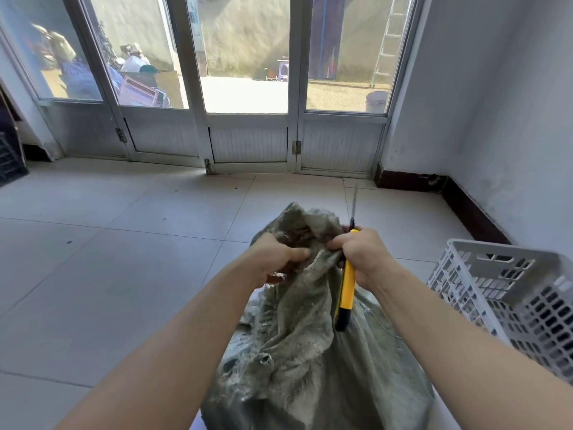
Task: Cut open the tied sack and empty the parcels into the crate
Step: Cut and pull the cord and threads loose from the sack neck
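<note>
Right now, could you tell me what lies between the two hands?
Only the sack fabric, bunched at its top, lies between the left hand and right hand, both gripping it; the right also holds the knife. The head view shows this.

sack [297, 336]: grey, woven, crumpled, standing on tiled floor [124, 243]
left hand [276, 259]: clutching sack's bunched mouth
right hand [362, 256]: gripping sack cloth and yellow knife [347, 290]
crate [511, 299]: white, near right

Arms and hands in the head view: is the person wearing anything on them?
Nothing visible: the left hand and right hand are bare, without gloves, rings or watch; the left forearm and right forearm are uncovered, no sleeve in view.
</note>
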A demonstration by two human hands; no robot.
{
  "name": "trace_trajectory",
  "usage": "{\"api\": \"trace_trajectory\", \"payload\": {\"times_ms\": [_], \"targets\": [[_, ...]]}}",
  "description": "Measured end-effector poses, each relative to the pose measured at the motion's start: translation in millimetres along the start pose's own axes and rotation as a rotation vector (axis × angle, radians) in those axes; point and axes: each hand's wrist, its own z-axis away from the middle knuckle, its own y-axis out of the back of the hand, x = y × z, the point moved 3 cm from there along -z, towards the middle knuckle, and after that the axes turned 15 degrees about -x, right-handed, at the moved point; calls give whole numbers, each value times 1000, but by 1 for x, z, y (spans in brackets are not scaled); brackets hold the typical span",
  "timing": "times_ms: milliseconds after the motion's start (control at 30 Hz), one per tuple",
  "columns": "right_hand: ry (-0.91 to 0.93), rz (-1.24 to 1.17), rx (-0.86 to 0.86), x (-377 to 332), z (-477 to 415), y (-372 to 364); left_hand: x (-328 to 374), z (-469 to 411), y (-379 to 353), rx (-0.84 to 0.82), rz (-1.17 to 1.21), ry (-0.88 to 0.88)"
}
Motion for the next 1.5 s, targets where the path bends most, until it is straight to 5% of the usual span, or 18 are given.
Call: {"api": "trace_trajectory", "payload": {"times_ms": [100,367,533,667,767,900,1033,1267,1400,1500], "targets": [[-7,-135,-66,5,-4,5,-7,3,-12,-209,72,64],[-71,-67,-171,5,16,3,13,1,-16,-227,366,-179],[-33,72,49,2,7,19,18,10,-7,-207,537,-245],[-13,47,115,3,0,28,3,3,-7,-145,358,-41],[-75,-19,-58,7,5,18,-1,3,-24,-239,226,47],[-63,-85,-320,8,12,9,3,-2,-30,-108,274,-23],[-92,219,-85,14,1,24,9,-2,-23,-5,318,-60],[-46,240,155,22,-14,50,5,-6,-14,82,449,-56],[-7,342,269,27,-21,61,-1,-6,-20,-154,371,101],[4,263,350,26,-19,69,1,-5,-21,-268,402,40]]}}
